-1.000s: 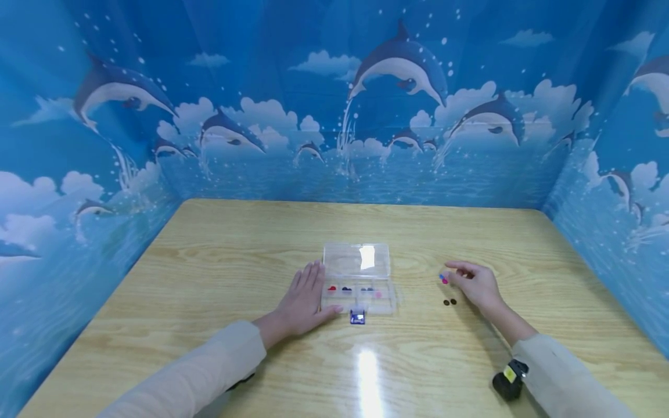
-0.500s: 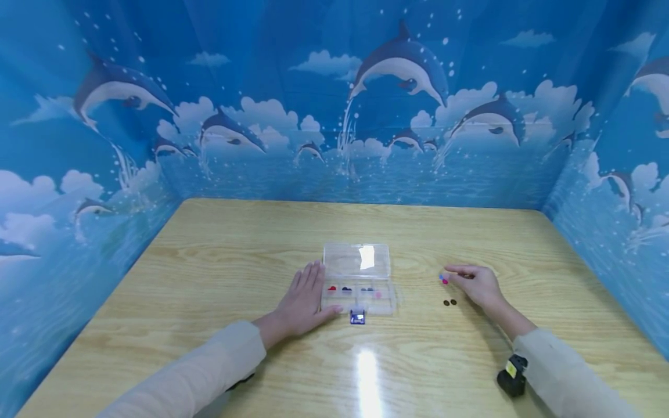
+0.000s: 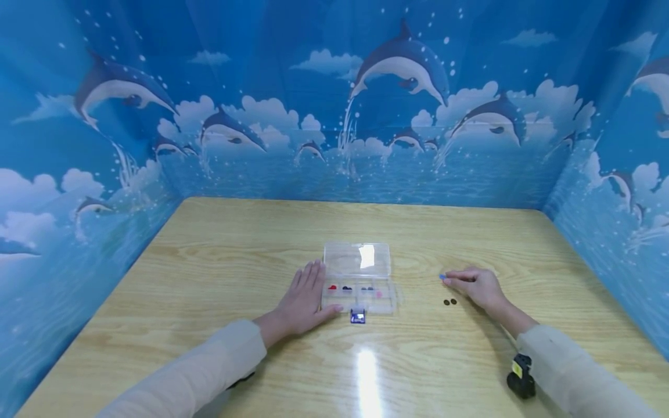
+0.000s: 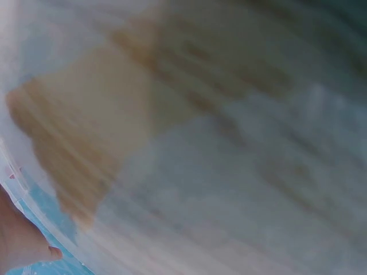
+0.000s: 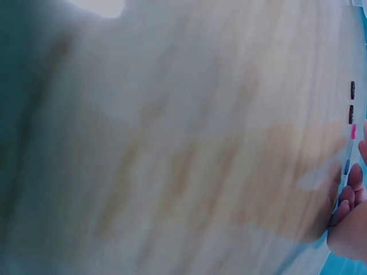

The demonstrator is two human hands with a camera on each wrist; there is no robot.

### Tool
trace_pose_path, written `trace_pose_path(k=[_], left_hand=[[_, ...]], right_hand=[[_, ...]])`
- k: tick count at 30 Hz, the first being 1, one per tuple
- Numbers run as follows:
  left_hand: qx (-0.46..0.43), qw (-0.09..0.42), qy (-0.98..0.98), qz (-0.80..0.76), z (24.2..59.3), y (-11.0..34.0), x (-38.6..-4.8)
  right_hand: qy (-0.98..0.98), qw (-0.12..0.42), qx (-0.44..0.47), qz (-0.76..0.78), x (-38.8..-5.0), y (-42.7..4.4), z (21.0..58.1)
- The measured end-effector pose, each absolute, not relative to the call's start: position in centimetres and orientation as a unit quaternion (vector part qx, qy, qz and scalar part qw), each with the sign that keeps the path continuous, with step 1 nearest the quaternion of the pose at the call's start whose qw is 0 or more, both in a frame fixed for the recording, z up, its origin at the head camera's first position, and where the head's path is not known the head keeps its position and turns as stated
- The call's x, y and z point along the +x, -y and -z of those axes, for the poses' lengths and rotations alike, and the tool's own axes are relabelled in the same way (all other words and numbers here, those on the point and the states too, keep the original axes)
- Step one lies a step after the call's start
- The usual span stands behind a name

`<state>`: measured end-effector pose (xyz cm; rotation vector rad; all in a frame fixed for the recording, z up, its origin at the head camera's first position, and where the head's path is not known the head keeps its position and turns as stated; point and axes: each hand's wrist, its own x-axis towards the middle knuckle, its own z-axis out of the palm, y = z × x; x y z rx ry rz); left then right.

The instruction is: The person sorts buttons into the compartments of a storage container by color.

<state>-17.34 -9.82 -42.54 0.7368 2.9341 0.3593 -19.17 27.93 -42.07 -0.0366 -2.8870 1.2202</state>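
Two small dark discs (image 3: 453,302) to call first, side by side on the wood-grained table (image 3: 251,244), just to the near side of the right hand (image 3: 481,288). Close by, right at those fingertips: a small blue piece (image 3: 442,277), and next to it a pink piece (image 5: 353,132), largely hidden from the head view, plainer from the right wrist. Fingers bent here, forefinger and thumb close together over the pair — touching or actually clamped on anything, cannot tell. Across to the left hand (image 3: 300,302): palm down, fingers straight and relaxed, laid along the left side of the clear box (image 3: 387,307), thumb at the near edge. Well apart from the loose pieces, with a bare stretch of wood in between. Open, too, clear lid (image 3: 342,258) tipped back to the far side, bright with glare. Inside, along the far row: a red piece (image 3: 332,288), dark pieces (image 3: 346,288), greyish pieces (image 3: 367,289), then a rosy piece (image 3: 378,295) on the right. At the middle of the front, a blue tab (image 3: 358,316). Behind it all — leaping dolphins on a blue curtain (image 3: 292,35).
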Motion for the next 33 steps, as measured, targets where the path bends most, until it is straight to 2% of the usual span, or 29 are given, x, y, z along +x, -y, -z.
trace_pose_path(k=[16,33], left_hand=[[0.239,0.055,-0.962,-0.12,42.32,9.79,-17.3],[0.238,0.058,-0.962,-0.12,42.17,9.78,-17.2]], right_hand=[[0.935,0.034,-0.007,-0.353,-19.22,-27.77,42.41],[0.94,0.04,-0.007,-0.339,-19.3,-27.37,42.57]])
